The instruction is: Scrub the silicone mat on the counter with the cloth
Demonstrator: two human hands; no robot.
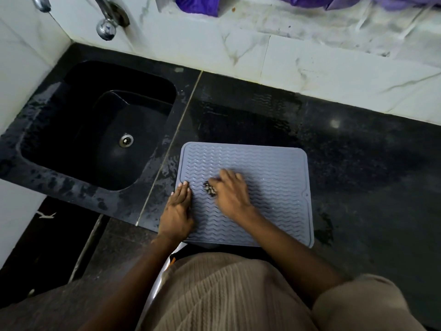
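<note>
A grey silicone mat [269,173] with wavy ridges lies flat on the black counter [358,151], near its front edge. My left hand [177,211] presses flat on the mat's left edge, fingers straight. My right hand [232,192] is over the middle of the mat, slightly blurred, fingers curled over a small dark speckled cloth [209,188]. Only a bit of the cloth shows at the fingertips; most of it is hidden under the hand.
A black sink [71,120] with a metal drain [126,140] sits left of the mat, its rim wet. A chrome tap [106,27] hangs on the white marble wall. Purple fabric [198,4] lies at the top. Dark wet patches mark the counter.
</note>
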